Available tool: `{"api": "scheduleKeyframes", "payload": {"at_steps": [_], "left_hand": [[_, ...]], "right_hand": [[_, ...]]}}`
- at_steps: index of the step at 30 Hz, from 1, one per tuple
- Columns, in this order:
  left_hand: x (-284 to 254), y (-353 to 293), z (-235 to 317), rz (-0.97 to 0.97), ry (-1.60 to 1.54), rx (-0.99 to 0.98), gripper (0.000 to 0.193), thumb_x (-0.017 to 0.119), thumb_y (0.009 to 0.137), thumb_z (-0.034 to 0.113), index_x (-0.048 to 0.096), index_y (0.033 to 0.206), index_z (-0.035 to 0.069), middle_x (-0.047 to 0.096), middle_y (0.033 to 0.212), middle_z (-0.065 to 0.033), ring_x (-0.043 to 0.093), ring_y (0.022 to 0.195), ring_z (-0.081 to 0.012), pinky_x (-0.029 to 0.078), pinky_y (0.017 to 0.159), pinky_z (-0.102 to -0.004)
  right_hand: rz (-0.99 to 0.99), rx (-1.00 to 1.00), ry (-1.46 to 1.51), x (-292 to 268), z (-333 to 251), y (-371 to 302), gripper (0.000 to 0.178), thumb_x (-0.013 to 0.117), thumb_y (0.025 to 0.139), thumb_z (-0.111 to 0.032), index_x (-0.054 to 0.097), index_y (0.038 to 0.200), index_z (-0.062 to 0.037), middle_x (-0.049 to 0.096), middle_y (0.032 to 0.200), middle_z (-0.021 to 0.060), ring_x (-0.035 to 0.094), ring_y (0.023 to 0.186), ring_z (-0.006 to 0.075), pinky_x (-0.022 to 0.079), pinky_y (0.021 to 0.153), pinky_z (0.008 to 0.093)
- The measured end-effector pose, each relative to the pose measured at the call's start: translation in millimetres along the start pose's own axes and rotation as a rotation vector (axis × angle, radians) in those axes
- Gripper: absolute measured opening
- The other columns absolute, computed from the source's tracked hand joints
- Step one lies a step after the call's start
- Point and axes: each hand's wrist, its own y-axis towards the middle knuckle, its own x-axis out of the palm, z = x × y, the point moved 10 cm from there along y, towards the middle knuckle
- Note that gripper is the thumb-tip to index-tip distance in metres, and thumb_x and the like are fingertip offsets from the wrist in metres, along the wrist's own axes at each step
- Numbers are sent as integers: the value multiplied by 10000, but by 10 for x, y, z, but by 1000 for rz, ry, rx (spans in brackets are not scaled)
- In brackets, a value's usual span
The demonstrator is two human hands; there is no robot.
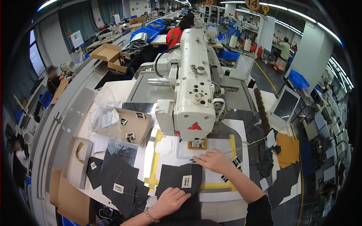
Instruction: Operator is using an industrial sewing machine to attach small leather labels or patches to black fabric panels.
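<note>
A dark grey fabric piece (171, 177) with a pale printed label (186, 181) lies in front of the sewing machine (194, 86). My left hand (171, 202) is on its lower part, fingers bent together over the cloth; the thumb's grip is partly hidden. Beyond the cloth's upper edge, my right hand (215, 161) reaches in from the right, its fingers close together. Small dark tips show at those fingertips, too small to name. Just past them, under the machine head, sits a small gold-edged frame (197, 144) on a clear plate. Yellow tape (217, 185) borders the white work sheet.
More labelled dark pieces (118, 180) lie to the left, below an open cardboard box (130, 126) holding several small labels. A clear plastic bag (103, 113) lies beside it. On the right are orange cloth (287, 150), dark scraps (284, 184) and a control screen (285, 104). People work farther off.
</note>
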Motion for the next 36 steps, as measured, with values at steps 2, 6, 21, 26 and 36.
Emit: {"api": "scheduleKeyframes", "payload": {"at_steps": [2, 6, 21, 26, 36], "left_hand": [[-2, 1, 1, 2, -1, 3, 272, 617, 755, 69, 680, 1020, 61, 534, 821, 4, 533, 763, -142, 410, 681, -275], [15, -20, -7, -4, -12, -5, 266, 611, 760, 71, 681, 1016, 68, 540, 826, 7, 535, 765, -141, 405, 673, -278], [30, -209, -1355, 14, -662, -766, 333, 697, 872, 217, 617, 1114, 1, 674, 912, -108, 629, 769, -178, 482, 684, -301], [-19, 73, -1373, -38, -617, -654, 365, 712, 852, 208, 637, 1139, -5, 696, 953, -110, 649, 812, -165, 509, 761, -289], [-1220, 285, -1174, 215, -438, -299, 61, 717, 811, 95, 699, 844, 47, 684, 810, -40, 601, 815, -201, 395, 780, -322]], "right_hand": [[5, -8, 48, 49, -18, 2, 352, 595, 726, -151, 670, 1067, -200, 528, 743, -85, 544, 649, 73, 381, 592, 248], [-18, 11, 52, 142, -23, -45, 320, 601, 734, -152, 674, 1043, -191, 529, 739, -83, 547, 634, 75, 383, 594, 250], [17, 321, -54, -241, 504, -477, 307, 745, 705, -263, 708, 999, -182, 526, 693, -50, 535, 573, 118, 350, 546, 291], [-1, 407, -94, -490, 563, -658, 314, 767, 699, -257, 708, 998, -179, 511, 669, -42, 534, 577, 122, 339, 562, 299], [14, 595, -119, -675, 816, -1120, 360, 793, 682, -214, 700, 1018, -121, 507, 665, 10, 507, 574, 192, 347, 567, 332]]}}
